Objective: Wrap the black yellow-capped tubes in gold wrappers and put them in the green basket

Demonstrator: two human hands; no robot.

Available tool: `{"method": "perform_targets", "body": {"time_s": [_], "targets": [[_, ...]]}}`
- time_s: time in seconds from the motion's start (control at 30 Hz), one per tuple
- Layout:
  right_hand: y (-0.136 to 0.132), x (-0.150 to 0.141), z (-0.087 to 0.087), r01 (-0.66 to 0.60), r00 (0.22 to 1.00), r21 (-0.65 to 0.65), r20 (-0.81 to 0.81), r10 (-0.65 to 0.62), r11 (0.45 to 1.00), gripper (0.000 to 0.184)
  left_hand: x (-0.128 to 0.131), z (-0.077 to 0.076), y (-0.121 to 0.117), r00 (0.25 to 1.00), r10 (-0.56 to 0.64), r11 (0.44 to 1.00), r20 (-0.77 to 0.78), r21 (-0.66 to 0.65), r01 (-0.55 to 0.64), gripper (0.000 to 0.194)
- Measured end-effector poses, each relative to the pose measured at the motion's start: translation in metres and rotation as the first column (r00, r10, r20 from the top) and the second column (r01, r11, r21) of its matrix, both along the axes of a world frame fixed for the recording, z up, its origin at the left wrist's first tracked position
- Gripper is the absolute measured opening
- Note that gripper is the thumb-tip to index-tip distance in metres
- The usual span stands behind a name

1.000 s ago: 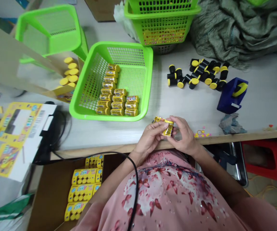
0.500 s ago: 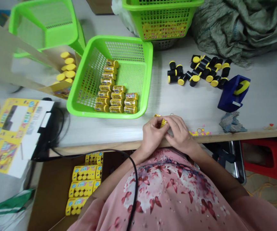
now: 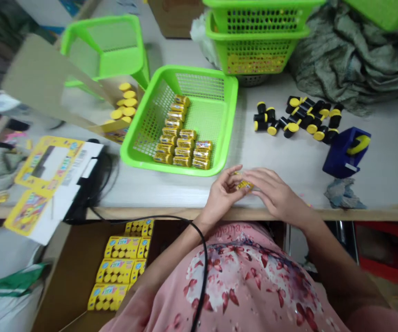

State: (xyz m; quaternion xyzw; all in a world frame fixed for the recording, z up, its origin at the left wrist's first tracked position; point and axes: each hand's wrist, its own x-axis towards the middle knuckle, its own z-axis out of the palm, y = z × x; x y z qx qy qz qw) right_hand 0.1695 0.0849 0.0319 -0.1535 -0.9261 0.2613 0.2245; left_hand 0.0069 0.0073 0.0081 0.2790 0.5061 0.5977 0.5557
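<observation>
My left hand is closed around a small yellow foil-wrapped tube just above the table's front edge. Much of that tube is covered by fingers. My right hand reaches over it from the right, fingers stretched out and thumb apart, the fingertips touching or very near the wrapped tube. Just beyond, to the left, a green plastic basket holds several similar yellow tubes lying in rows.
Black tubes with yellow caps lie scattered right of the basket, near a blue tape dispenser. Stacked green baskets and a grey-green sack stand behind. A flattened yellow carton lies left. A black cable crosses in front.
The camera view has shifted, so the table things appear further right and lower. My right hand has loosened from a pinch, its fingers now straighter, and the yellow tube shows more.
</observation>
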Motion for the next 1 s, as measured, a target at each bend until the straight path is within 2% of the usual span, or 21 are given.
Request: {"method": "perform_targets", "body": {"time_s": [0.07,0.13,0.2,0.27,0.33,0.4,0.5,0.6,0.77,0.83,0.93,0.97,1.0], "targets": [[0.010,0.003,0.017,-0.098,0.991,0.017,0.091,0.096,0.995,0.045,-0.002,0.000,-0.004,0.998,-0.035,0.999,0.053,0.011,0.034,0.063],[0.023,0.000,0.031,-0.122,0.986,0.033,0.122,0.117,0.992,0.036,-0.005,-0.002,-0.008,0.994,-0.032,0.999,0.106,0.027,0.030,0.064],[0.040,-0.015,0.043,-0.076,0.994,0.019,0.078,0.075,0.997,0.025,-0.007,-0.007,-0.011,0.988,-0.005,0.999,0.155,0.050,-0.003,0.062],[0.059,-0.045,0.049,0.026,0.999,-0.060,0.025,-0.025,0.998,0.023,-0.009,-0.013,-0.015,0.984,0.001,0.998,0.179,0.056,-0.012,0.058],[0.077,-0.087,0.049,0.138,0.990,-0.136,0.060,-0.130,0.981,0.027,-0.010,-0.017,-0.017,0.987,-0.031,0.999,0.155,0.047,0.024,0.050],[0.092,-0.134,0.046,0.214,0.963,-0.072,0.183,-0.198,0.974,0.028,-0.010,-0.019,-0.018,0.991,-0.085,0.996,0.100,0.029,0.083,0.045],[0.102,-0.189,0.038,0.163,0.845,0.132,0.493,-0.208,0.978,0.024,-0.012,-0.019,-0.018,0.989,-0.142,0.990,0.038,0.004,0.142,0.043],[0.101,-0.212,0.031,0.073,0.709,0.186,0.681,-0.182,0.980,0.024,-0.013,-0.018,-0.018,0.986,-0.163,0.987,0.028,-0.003,0.163,0.045],[0.097,-0.211,0.029,0.052,0.662,0.206,0.726,-0.189,0.977,0.026,-0.013,-0.020,-0.018,0.987,-0.162,0.987,-0.010,-0.006,0.162,0.041],[0.097,-0.199,0.034,0.071,0.726,0.249,0.651,-0.221,0.966,0.027,-0.014,-0.021,-0.017,0.986,-0.163,0.987,-0.019,-0.007,0.163,0.039],[0.093,-0.150,0.048,0.162,0.907,0.301,0.330,-0.262,0.940,0.023,-0.016,-0.021,-0.017,0.985,-0.166,0.986,-0.036,0.001,0.167,0.036],[0.090,-0.124,0.052,0.231,0.932,0.304,0.204,-0.300,0.924,0.021,-0.016,-0.020,-0.017,0.986,-0.162,0.987,-0.043,0.006,0.162,0.035],[0.085,-0.094,0.054,0.329,0.922,0.299,0.102,-0.373,0.896,0.020,-0.017,-0.019,-0.017,0.987,-0.154,0.988,-0.052,0.010,0.155,0.035]]}}
